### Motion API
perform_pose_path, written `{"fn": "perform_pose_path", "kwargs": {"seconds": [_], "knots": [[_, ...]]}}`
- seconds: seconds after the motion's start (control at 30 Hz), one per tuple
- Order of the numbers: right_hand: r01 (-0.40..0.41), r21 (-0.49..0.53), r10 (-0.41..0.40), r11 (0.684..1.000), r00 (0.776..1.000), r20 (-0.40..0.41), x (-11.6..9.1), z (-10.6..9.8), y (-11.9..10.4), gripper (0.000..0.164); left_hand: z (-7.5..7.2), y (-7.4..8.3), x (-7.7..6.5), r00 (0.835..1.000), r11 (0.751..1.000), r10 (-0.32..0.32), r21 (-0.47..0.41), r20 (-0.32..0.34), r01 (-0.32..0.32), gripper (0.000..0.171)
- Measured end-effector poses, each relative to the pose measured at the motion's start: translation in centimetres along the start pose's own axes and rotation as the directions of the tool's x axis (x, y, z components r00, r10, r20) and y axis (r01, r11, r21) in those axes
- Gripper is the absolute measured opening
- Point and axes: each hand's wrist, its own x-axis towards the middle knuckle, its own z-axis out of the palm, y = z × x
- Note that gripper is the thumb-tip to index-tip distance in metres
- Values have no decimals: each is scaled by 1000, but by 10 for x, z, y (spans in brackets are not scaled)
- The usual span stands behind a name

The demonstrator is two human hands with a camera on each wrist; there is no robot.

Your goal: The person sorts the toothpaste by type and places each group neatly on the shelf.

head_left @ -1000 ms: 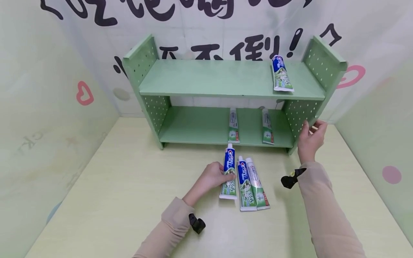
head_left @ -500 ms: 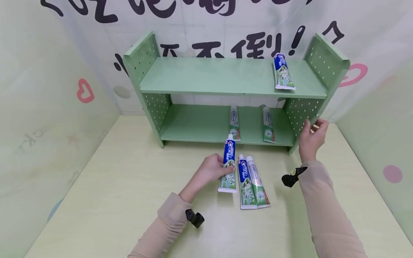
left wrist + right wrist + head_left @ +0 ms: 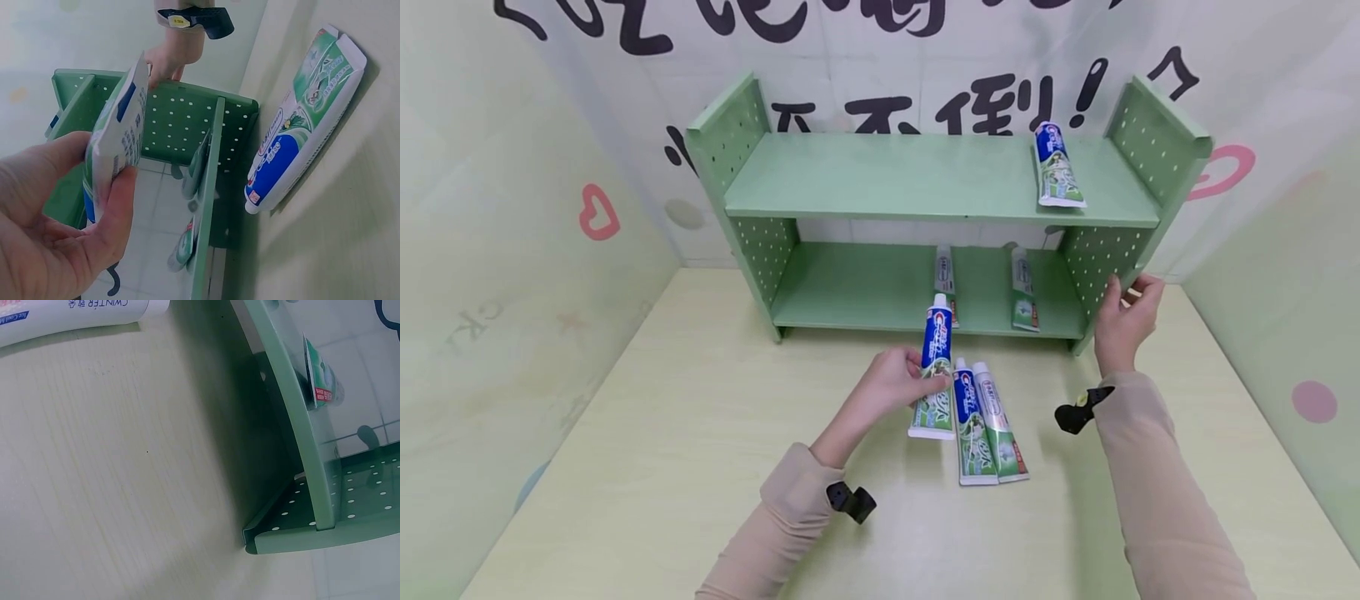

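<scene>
My left hand [image 3: 887, 385] pinches a blue, white and green toothpaste tube [image 3: 937, 337] between thumb and fingers, cap pointing toward the shelf. It is raised off the table, and its upper end overlaps the lower shelf's front edge in the head view. The left wrist view shows the held tube [image 3: 125, 131] edge-on. At the green two-tier shelf [image 3: 865, 179], my right hand [image 3: 1124, 327] grips the front edge of the right side panel. Beside the held tube, another blue-green toothpaste tube [image 3: 974, 442] and a silver-green one [image 3: 1002, 429] lie side by side on the table.
On the upper tier, toward the right, lies a blue-green tube [image 3: 1057, 167]. Two silver-green tubes, one left [image 3: 944, 271] and one right [image 3: 1022, 292], lie on the lower tier. The pale wooden table [image 3: 700, 417] meets printed walls at the back and sides.
My left hand has lifted the toothpaste tube and carried it toward the shelf, so it now covers part of the left lower-tier tube. My right hand keeps its place on the panel.
</scene>
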Motion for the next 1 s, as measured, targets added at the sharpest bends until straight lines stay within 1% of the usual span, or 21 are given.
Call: {"fn": "perform_pose_path", "kwargs": {"seconds": [0.3,0.5,0.73,1.0], "knots": [[12,-5,-12,1000,1000,-3,0,1,1,26,-9,12,-4,1000,1000,3,16,-24,-3,51],[5,5,-5,1000,1000,-5,0,2,1,24,-15,20,-6,1000,999,5,34,-29,-4,49],[-8,5,8,1000,1000,0,0,3,1,23,-22,28,-9,998,998,27,66,-51,-24,51],[-15,20,15,1000,1000,0,-1,1,-1,23,-31,44,-12,997,996,43,87,-64,-37,49]]}}
